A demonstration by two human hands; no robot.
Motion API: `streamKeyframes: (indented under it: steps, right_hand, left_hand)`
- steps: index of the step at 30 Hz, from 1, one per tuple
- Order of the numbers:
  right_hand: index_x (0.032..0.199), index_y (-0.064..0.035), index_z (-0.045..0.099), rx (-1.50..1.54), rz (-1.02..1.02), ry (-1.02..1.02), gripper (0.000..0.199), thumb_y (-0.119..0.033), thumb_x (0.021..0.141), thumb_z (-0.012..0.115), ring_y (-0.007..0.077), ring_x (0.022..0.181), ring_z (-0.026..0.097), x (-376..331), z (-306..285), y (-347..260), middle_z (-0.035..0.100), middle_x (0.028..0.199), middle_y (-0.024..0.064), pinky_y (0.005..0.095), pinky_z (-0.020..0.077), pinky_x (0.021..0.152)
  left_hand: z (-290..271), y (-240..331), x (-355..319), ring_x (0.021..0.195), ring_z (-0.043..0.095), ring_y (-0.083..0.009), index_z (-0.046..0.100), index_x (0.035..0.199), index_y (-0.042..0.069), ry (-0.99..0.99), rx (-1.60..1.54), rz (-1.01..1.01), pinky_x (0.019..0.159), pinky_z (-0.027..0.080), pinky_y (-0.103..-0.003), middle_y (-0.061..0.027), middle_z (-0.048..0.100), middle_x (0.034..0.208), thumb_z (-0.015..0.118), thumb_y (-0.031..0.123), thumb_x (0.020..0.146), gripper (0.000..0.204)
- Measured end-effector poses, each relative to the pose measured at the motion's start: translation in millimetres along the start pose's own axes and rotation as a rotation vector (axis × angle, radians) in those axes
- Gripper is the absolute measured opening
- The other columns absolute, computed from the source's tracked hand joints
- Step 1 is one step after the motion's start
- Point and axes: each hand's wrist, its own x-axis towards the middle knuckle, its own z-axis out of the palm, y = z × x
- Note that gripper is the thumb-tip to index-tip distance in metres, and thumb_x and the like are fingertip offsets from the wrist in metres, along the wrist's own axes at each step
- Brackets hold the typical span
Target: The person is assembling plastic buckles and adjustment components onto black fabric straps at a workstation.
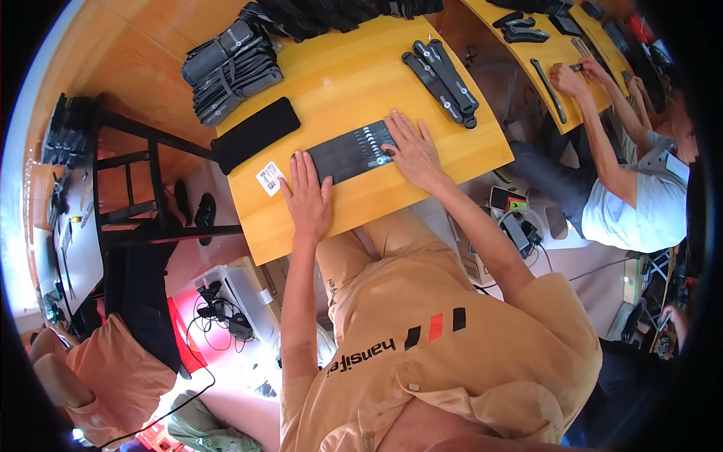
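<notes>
A flat dark grey packet point(340, 157) with pale printed marks at its right end lies slantwise on the yellow table point(339, 83). My left hand point(307, 194) is laid flat, fingers stretched, against the packet's left end. Over the right end rests my right hand point(416, 157), palm down with its fingers extended, hiding part of that edge. Neither hand grips anything. Just left of my left hand is a white printed label point(269, 179) on the table. Behind it lies a plain black rectangular piece point(256, 135), seemingly soft.
A pile of dark grey packets point(230, 71) stands at the table's far left, with more dark items point(324, 16) behind. Long black strap-like pieces point(443, 81) lie at the right. A co-worker point(633, 200) works at another table on the right; a black metal frame point(154, 177) stands left.
</notes>
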Motion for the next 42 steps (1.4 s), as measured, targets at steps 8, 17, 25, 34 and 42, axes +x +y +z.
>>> streamKeyframes:
  steps: [8, 17, 25, 34, 42]
  right_hand:
    - [0.111, 0.0025, 0.054, 0.473, 0.223, 0.264, 0.028, -0.012, 0.089, 0.046, 0.0345, 0.109, 0.050, -3.0, -4.4, 19.0, 0.054, 0.114, 0.0200, 0.0395, 0.0384, 0.093]
    - [0.104, 0.0029, 0.057, 0.465, 0.199, 0.278, 0.024, -0.012, 0.089, 0.046, 0.0353, 0.107, 0.051, -4.6, -1.0, 19.3, 0.057, 0.107, 0.0199, 0.0406, 0.0391, 0.092]
    - [0.099, 0.0026, 0.057, 0.470, 0.189, 0.284, 0.022, -0.014, 0.089, 0.045, 0.0353, 0.106, 0.051, -2.2, -3.4, 18.9, 0.057, 0.106, 0.0183, 0.0416, 0.0379, 0.092]
    - [0.098, 0.0006, 0.058, 0.483, 0.217, 0.288, 0.021, -0.013, 0.088, 0.045, 0.0333, 0.105, 0.051, -2.3, 0.7, 20.3, 0.057, 0.105, 0.0159, 0.0399, 0.0387, 0.091]
    - [0.097, 0.0013, 0.058, 0.480, 0.214, 0.276, 0.022, -0.014, 0.089, 0.045, 0.0324, 0.104, 0.051, -2.0, 3.0, 24.4, 0.058, 0.104, 0.0154, 0.0388, 0.0390, 0.090]
  left_hand:
    - [-19.3, -5.0, 19.3, 0.092, 0.056, -0.0380, 0.058, 0.103, -0.008, 0.382, -0.610, -0.434, 0.084, 0.042, -0.040, -0.0258, 0.058, 0.101, 0.040, 0.023, 0.094, 0.037]
    - [-24.0, -6.7, 48.4, 0.081, 0.060, -0.0401, 0.062, 0.080, -0.005, 0.147, -0.274, -0.698, 0.074, 0.045, -0.046, -0.0235, 0.063, 0.081, 0.049, 0.037, 0.088, 0.044]
    - [-10.4, 8.5, 54.9, 0.070, 0.062, -0.0411, 0.061, 0.076, -0.002, 0.154, -0.006, -0.614, 0.064, 0.048, -0.048, -0.0252, 0.062, 0.071, 0.054, 0.039, 0.086, 0.043]
    - [-13.1, 17.0, 53.5, 0.074, 0.059, -0.0447, 0.057, 0.081, -0.001, 0.182, -0.123, -0.590, 0.065, 0.046, -0.050, -0.0274, 0.061, 0.075, 0.051, 0.032, 0.090, 0.035]
    - [-21.3, 27.6, 56.7, 0.064, 0.058, -0.0432, 0.053, 0.076, -0.001, 0.333, -0.170, -0.446, 0.055, 0.044, -0.047, -0.0261, 0.059, 0.067, 0.052, 0.025, 0.090, 0.029]
